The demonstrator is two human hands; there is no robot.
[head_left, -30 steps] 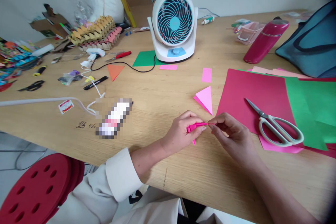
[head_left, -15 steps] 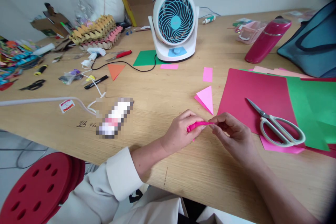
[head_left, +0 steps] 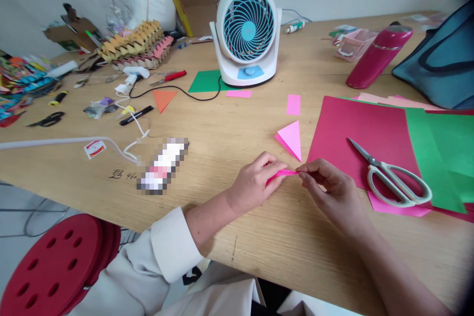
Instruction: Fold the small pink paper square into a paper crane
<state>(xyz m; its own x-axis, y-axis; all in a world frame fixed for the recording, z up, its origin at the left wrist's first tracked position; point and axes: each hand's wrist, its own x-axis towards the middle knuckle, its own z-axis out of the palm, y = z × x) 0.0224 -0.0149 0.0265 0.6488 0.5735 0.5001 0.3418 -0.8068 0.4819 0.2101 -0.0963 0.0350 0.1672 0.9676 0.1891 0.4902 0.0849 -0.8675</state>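
A small folded piece of bright pink paper is held between both hands, just above the wooden table. My left hand wraps round its left part, with the fingers closed on it and hiding much of it. The thumb and fingertips of my right hand pinch its narrow right end. Behind the hands lies a lighter pink folded paper triangle. Scissors with white handles rest to the right on a dark red sheet.
A white fan stands at the back, with a pink rectangle nearer. Green sheets, a magenta bottle and a blue bag are on the right. A blurred-out phone and a black marker lie left.
The folded pink paper has tilted slightly in the hands, and the small tip that showed below my left hand is now out of sight. Both hands stay almost in place.
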